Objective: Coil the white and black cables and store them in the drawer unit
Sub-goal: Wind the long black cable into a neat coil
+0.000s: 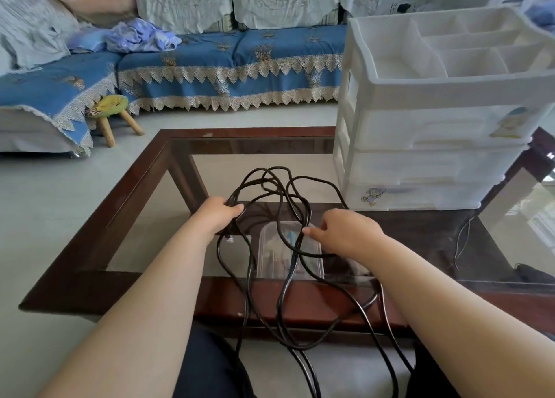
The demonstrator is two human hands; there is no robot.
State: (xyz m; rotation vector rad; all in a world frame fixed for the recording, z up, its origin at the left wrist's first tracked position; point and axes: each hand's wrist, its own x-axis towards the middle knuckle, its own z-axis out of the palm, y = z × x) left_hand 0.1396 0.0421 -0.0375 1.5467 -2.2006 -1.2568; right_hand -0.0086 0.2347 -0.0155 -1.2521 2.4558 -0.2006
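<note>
Black cable [248,277] lies tangled between both hands. Left hand [220,214] grips a bundle of strands; right hand [345,232] half-curled at one strand, hold unclear.

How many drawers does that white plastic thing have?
3. They stack under the divided tray of the drawer unit: top drawer, middle drawer, bottom drawer. All look shut.

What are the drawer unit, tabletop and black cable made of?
drawer unit: looks like white moulded plastic, drawer fronts semi-translucent, matte.
tabletop: clear glass, floor shows through, set in a glossy dark wood-look frame.
black cable: probably a rubber or PVC jacket, smooth, slight sheen, flexes into loose loops.
</note>
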